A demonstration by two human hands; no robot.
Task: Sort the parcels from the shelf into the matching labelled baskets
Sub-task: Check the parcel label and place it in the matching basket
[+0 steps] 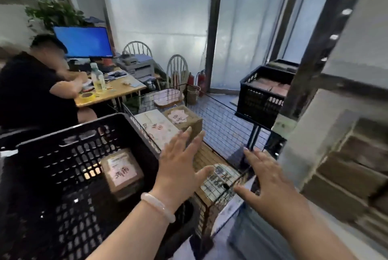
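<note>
Hands hover apart over the baskets and neither holds anything. The left hand [180, 161], with a pale bracelet [157, 207] on its wrist, is wide open with fingers spread and straight above the wire basket [226, 125]; whether it touches a parcel below cannot be told. The right hand [270, 177] is open too, fingers splayed, above the basket's near right corner, beside a white sheet [235, 203] hanging on the wire front. Three parcels show in the wire basket: a pale box [156, 127] with handwriting on top, a brown box [182, 117] just behind it with a white label, and a near box [218, 182] whose label is seen through the mesh between the two hands. To the left, touching the wire basket, stands a black crate [69, 154] with one labelled parcel [121, 171] lying on its floor. A second black crate [258, 95], well apart at the far right on a stand, holds brownish parcels [270, 87]. At the right edge the shelf [327, 112] carries stacked brown parcels [357, 154], blurred. At the far left a person [31, 83] in a dark top sits at a wooden desk [126, 87] with a blue monitor [84, 42], a bottle [97, 79] and a tape roll [87, 96]; two spindle-back chairs [177, 68] and red extinguishers [201, 80] stand by the frosted glass wall.
</note>
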